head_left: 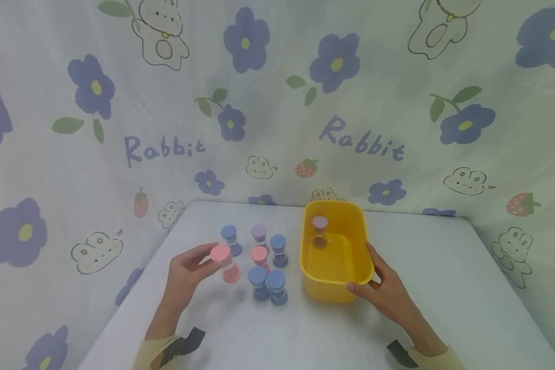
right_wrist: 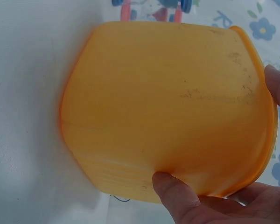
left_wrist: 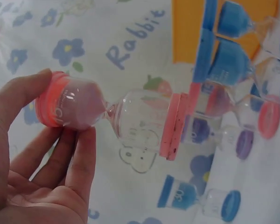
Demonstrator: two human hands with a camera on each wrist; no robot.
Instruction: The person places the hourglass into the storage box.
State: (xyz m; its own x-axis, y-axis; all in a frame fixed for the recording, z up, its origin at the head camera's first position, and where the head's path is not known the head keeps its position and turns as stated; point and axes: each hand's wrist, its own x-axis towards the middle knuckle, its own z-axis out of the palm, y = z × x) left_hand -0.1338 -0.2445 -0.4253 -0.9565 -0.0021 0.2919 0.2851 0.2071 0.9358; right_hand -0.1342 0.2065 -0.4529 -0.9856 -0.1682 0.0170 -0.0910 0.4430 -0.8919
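We see the left hand (head_left: 185,275) holding a pink sand timer (head_left: 225,263) by its top cap, thumb on one side and fingers (left_wrist: 81,154) curled against the other, lifted just off the surface (head_left: 305,329) toward its left edge. In the left wrist view the pink sand sits in the bulb nearest the hand. Just beside it, toward the middle of the surface, stands a cluster of sand timers (head_left: 265,257): blue ones, a pink one and a purple one at the back, all upright. The right hand (head_left: 388,293) grips the near right corner of the yellow tub (head_left: 347,280), thumb on the outer wall and fingers (head_left: 372,257) along its right side. The tub rests on the surface right of the cluster, and one purple-capped timer (head_left: 319,232) stands upright inside it at the far left corner.
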